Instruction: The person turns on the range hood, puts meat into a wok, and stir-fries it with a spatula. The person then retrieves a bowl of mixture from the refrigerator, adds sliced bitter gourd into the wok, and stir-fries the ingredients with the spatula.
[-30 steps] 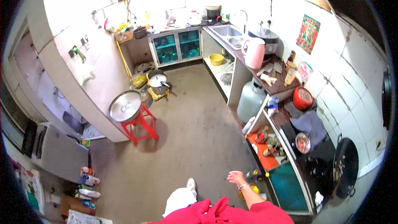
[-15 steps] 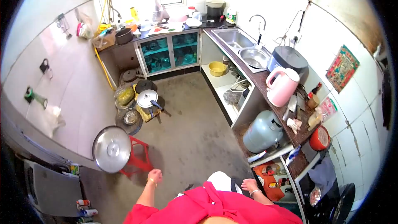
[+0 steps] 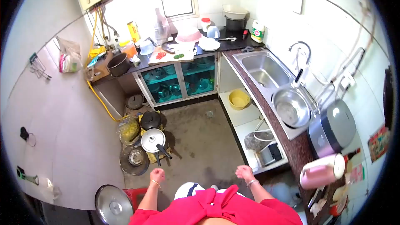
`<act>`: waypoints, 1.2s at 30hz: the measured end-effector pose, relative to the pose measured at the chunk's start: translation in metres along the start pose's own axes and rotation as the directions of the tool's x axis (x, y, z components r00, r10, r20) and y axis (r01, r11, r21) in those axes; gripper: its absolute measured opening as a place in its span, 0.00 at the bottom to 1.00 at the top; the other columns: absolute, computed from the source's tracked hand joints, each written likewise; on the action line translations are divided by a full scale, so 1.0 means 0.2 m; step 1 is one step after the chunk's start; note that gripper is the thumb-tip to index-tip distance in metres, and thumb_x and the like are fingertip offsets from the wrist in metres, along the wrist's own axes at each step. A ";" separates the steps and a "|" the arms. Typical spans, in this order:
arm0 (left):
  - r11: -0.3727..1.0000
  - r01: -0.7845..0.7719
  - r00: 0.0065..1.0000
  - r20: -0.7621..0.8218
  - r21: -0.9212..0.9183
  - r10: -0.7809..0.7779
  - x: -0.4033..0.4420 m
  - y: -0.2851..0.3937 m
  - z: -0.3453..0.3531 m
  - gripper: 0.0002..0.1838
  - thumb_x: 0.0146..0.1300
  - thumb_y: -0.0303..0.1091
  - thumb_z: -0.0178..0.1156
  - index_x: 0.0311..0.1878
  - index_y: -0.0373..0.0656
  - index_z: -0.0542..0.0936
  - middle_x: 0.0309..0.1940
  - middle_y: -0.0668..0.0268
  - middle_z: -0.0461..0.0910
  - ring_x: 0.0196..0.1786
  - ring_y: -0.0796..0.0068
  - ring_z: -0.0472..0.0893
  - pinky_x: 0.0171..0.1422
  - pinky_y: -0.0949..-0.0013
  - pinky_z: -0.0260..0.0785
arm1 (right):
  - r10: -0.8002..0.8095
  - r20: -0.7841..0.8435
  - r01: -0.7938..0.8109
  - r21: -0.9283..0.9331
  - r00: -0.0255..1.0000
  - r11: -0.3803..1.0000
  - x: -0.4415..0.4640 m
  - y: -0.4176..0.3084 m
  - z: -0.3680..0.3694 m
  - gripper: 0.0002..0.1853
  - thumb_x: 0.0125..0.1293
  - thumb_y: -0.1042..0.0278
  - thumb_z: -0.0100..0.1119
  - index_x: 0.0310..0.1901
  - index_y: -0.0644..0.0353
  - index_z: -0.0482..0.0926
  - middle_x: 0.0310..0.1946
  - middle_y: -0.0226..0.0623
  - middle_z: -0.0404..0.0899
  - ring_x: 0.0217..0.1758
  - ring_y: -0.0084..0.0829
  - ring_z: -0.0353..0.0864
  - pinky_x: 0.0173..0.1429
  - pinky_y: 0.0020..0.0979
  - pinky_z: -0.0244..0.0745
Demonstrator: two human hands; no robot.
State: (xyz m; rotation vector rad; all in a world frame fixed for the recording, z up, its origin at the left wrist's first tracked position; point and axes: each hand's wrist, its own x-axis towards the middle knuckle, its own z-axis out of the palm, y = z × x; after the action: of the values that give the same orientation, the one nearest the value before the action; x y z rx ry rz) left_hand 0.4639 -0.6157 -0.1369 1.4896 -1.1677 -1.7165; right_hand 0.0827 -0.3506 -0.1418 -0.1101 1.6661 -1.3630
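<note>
My left hand (image 3: 157,176) hangs in front of my body, its fingers curled and nothing showing in it. Nearest to it are a pressure cooker (image 3: 153,141) with a black handle, standing low on the floor, and a large metal lid (image 3: 114,205) on a red stool (image 3: 134,196). My right hand (image 3: 244,172) is held out over the floor, also loosely closed, with nothing visible in the fingers. It touches nothing; the low shelf under the sink counter lies to its right.
Ahead, a counter carries a cutting board (image 3: 171,54) with chopped red and green food, a dark pot (image 3: 118,64) and a pink basin (image 3: 188,36). A double sink (image 3: 266,68), grey rice cooker (image 3: 332,129) and pink kettle (image 3: 321,171) line the right. A yellow basin (image 3: 239,99) sits below.
I have moved forward into the kitchen; the counter, sink and floor pots are closer. The stool and lid have slid toward the bottom of view. My right hand has curled inward.
</note>
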 end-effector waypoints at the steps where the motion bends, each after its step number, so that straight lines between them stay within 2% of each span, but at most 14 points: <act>1: 0.992 -0.124 0.992 0.015 0.016 0.124 0.09 0.15 0.07 0.04 0.54 0.29 0.57 0.27 0.40 0.74 0.19 0.68 0.73 0.18 0.80 0.71 0.19 0.76 0.64 | -0.048 0.050 0.050 -0.028 0.998 0.998 0.08 -0.23 0.09 0.09 0.59 0.67 0.54 0.38 0.63 0.74 0.29 0.34 0.77 0.28 0.24 0.79 0.29 0.24 0.76; 5: 0.994 -0.091 0.993 0.070 -0.061 0.095 0.59 0.67 0.33 0.07 0.55 0.34 0.58 0.30 0.40 0.75 0.21 0.68 0.75 0.21 0.80 0.73 0.23 0.78 0.67 | -0.221 0.190 0.227 -0.006 0.957 0.974 0.53 -0.81 0.35 0.11 0.61 0.68 0.51 0.42 0.65 0.74 0.32 0.37 0.77 0.30 0.23 0.78 0.32 0.22 0.75; 9: 0.944 -0.311 0.929 0.174 -0.110 0.326 1.25 1.16 0.68 0.10 0.57 0.37 0.58 0.35 0.41 0.76 0.24 0.68 0.76 0.23 0.81 0.74 0.24 0.80 0.67 | -0.310 0.190 0.328 -0.071 0.932 0.942 0.83 -1.23 0.51 0.11 0.61 0.69 0.49 0.43 0.64 0.73 0.33 0.37 0.78 0.33 0.26 0.79 0.36 0.26 0.76; 15: 0.895 -0.423 0.875 0.196 -0.140 0.444 2.06 2.02 1.26 0.09 0.58 0.36 0.56 0.36 0.40 0.75 0.25 0.68 0.77 0.22 0.83 0.74 0.23 0.81 0.65 | -0.211 -0.014 0.210 -0.064 0.977 0.976 1.22 -1.62 0.44 0.11 0.60 0.69 0.52 0.42 0.64 0.73 0.32 0.37 0.78 0.31 0.26 0.79 0.32 0.25 0.76; 19: 0.848 -0.510 0.808 0.259 -0.143 0.530 2.61 2.43 1.57 0.08 0.58 0.34 0.55 0.34 0.38 0.75 0.24 0.68 0.76 0.23 0.81 0.74 0.23 0.81 0.67 | -0.279 -0.124 0.279 -0.018 0.952 0.960 1.42 -1.99 0.40 0.09 0.61 0.70 0.51 0.41 0.64 0.74 0.31 0.37 0.77 0.30 0.24 0.78 0.31 0.22 0.75; 23: 0.924 -0.380 0.903 0.201 -0.040 0.380 3.14 2.62 1.81 0.11 0.57 0.32 0.55 0.40 0.35 0.73 0.30 0.62 0.76 0.28 0.73 0.78 0.31 0.74 0.74 | -0.391 -0.164 0.374 -0.124 0.906 0.919 1.76 -2.41 0.30 0.09 0.60 0.72 0.51 0.41 0.65 0.74 0.31 0.35 0.77 0.30 0.22 0.78 0.31 0.21 0.74; 26: 0.939 -0.334 0.942 0.068 0.085 0.329 3.49 2.69 1.96 0.12 0.55 0.32 0.55 0.40 0.34 0.74 0.30 0.60 0.75 0.29 0.69 0.78 0.32 0.71 0.75 | -0.570 -0.149 0.526 -0.252 0.808 0.812 2.05 -2.84 0.26 0.10 0.60 0.70 0.52 0.41 0.65 0.74 0.30 0.31 0.76 0.31 0.20 0.78 0.32 0.20 0.73; 28: 0.870 -0.350 0.934 0.063 0.346 0.351 3.74 2.74 2.02 0.13 0.52 0.31 0.54 0.40 0.34 0.73 0.28 0.61 0.75 0.25 0.70 0.77 0.25 0.71 0.74 | -0.704 -0.125 0.656 -0.282 0.699 0.701 2.28 -3.16 0.24 0.12 0.60 0.68 0.54 0.43 0.65 0.73 0.31 0.30 0.76 0.31 0.20 0.77 0.33 0.19 0.73; 29: 0.857 -0.404 0.892 -0.069 0.318 0.446 3.86 2.71 2.06 0.06 0.48 0.29 0.56 0.26 0.36 0.75 0.17 0.62 0.73 0.17 0.72 0.74 0.19 0.69 0.69 | -0.759 -0.107 0.708 -0.298 0.642 0.641 2.41 -3.30 0.23 0.13 0.59 0.68 0.55 0.43 0.65 0.72 0.32 0.30 0.75 0.31 0.19 0.77 0.33 0.19 0.73; 30: 0.863 -0.323 0.924 -0.067 0.390 0.376 3.97 2.72 2.06 0.05 0.47 0.28 0.55 0.23 0.37 0.75 0.17 0.62 0.73 0.17 0.72 0.74 0.17 0.68 0.67 | -0.800 -0.113 0.755 -0.274 0.590 0.596 2.51 -3.46 0.24 0.14 0.59 0.67 0.56 0.45 0.64 0.71 0.33 0.31 0.75 0.30 0.18 0.75 0.33 0.18 0.72; 31: 0.802 -0.245 0.950 -0.031 0.544 0.311 4.09 2.73 2.04 0.06 0.46 0.28 0.57 0.26 0.35 0.76 0.21 0.56 0.76 0.23 0.66 0.78 0.24 0.63 0.70 | -0.855 -0.065 0.803 -0.313 0.515 0.507 2.61 -3.61 0.23 0.16 0.58 0.69 0.57 0.46 0.65 0.70 0.36 0.31 0.74 0.29 0.18 0.74 0.32 0.19 0.72; 32: 0.749 -0.118 0.925 -0.202 0.652 0.322 4.42 2.60 2.01 0.09 0.46 0.28 0.57 0.30 0.33 0.77 0.29 0.49 0.78 0.34 0.58 0.80 0.35 0.60 0.70 | -0.903 -0.019 0.842 -0.354 0.430 0.408 2.72 -3.75 0.22 0.16 0.57 0.70 0.57 0.46 0.65 0.70 0.39 0.33 0.72 0.29 0.18 0.74 0.32 0.19 0.72; 33: 0.689 -0.043 0.940 -0.204 0.723 0.272 4.34 2.68 2.03 0.12 0.46 0.29 0.57 0.33 0.31 0.77 0.36 0.46 0.77 0.44 0.54 0.77 0.44 0.60 0.68 | -0.939 0.028 0.868 -0.391 0.343 0.305 2.83 -3.89 0.23 0.17 0.57 0.71 0.57 0.47 0.66 0.69 0.42 0.34 0.70 0.29 0.18 0.74 0.32 0.19 0.72; 36: 0.678 0.122 0.939 -0.305 0.725 0.157 4.29 2.76 2.08 0.11 0.46 0.28 0.58 0.34 0.32 0.78 0.37 0.47 0.77 0.43 0.54 0.77 0.44 0.62 0.69 | -0.983 0.055 0.892 -0.431 0.175 0.135 3.02 -4.28 0.32 0.18 0.56 0.73 0.57 0.49 0.64 0.67 0.51 0.39 0.63 0.31 0.21 0.75 0.32 0.19 0.73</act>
State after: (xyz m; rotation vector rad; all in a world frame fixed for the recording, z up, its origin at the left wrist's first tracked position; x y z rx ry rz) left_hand -0.1847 -1.5012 -0.0499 2.1222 -1.7742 -0.8863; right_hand -0.6028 -1.0746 0.1897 -1.6134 2.1341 -1.9719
